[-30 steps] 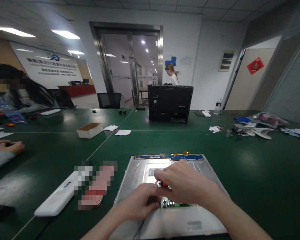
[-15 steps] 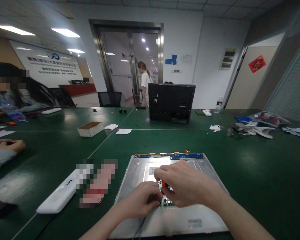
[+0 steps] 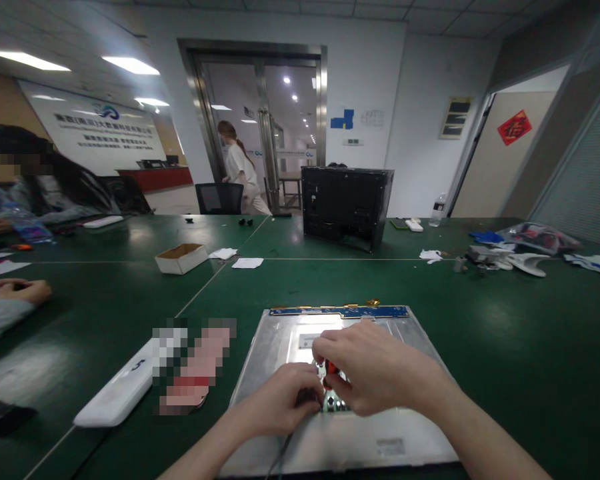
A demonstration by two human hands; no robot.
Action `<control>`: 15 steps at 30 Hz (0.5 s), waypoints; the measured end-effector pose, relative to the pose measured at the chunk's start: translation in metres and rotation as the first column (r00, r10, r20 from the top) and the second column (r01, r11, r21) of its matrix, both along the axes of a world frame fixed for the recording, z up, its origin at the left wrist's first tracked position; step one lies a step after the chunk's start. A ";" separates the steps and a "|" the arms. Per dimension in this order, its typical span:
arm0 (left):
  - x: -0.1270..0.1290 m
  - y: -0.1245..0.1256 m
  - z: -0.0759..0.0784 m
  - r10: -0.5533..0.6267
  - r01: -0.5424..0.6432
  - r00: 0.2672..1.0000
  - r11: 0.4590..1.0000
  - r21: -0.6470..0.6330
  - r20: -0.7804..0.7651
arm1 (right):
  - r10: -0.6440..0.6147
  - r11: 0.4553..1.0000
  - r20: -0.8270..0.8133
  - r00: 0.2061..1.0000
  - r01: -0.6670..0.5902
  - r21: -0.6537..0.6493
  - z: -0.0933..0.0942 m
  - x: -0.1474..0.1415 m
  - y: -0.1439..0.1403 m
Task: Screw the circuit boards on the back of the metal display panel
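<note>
A flat silver metal panel (image 3: pixel 280 347) with a blue circuit strip (image 3: pixel 350 311) along its far edge lies on the green table in front of me. My right hand (image 3: pixel 375 370) is closed around a small red-handled tool (image 3: pixel 331 368) pointed down at the panel's middle. My left hand (image 3: pixel 280 400) rests on the panel beside it, fingers curled against a small dark part (image 3: pixel 307 397) next to a green board with metal connectors (image 3: pixel 335 402). What the left fingers pinch is mostly hidden.
A white oblong device (image 3: pixel 117 393) lies left of the panel. A black monitor casing (image 3: pixel 347 207) stands at the table's middle, a small cardboard box (image 3: pixel 181 257) to its left, loose parts (image 3: pixel 505 260) at right. Another person's hand (image 3: pixel 15 291) rests at far left. Someone walks by the glass doors.
My hands have barely shifted on the panel. The person in the background has walked left, from behind the black casing to the glass doorway.
</note>
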State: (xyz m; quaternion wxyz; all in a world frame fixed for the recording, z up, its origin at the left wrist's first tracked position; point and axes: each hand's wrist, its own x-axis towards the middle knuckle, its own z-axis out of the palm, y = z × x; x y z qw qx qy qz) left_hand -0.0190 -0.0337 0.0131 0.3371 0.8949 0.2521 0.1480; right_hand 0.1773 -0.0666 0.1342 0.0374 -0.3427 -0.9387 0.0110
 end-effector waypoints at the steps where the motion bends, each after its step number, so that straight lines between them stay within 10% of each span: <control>1: 0.000 0.000 0.001 0.006 -0.006 1.000 1.000 0.004 0.002 | -0.008 1.000 0.009 1.000 0.008 0.003 0.000 -0.001 0.000; 15: 0.001 0.000 -0.003 0.025 -0.026 1.000 0.999 0.028 0.012 | 0.008 1.000 -0.010 1.000 -0.008 0.001 0.000 0.000 -0.001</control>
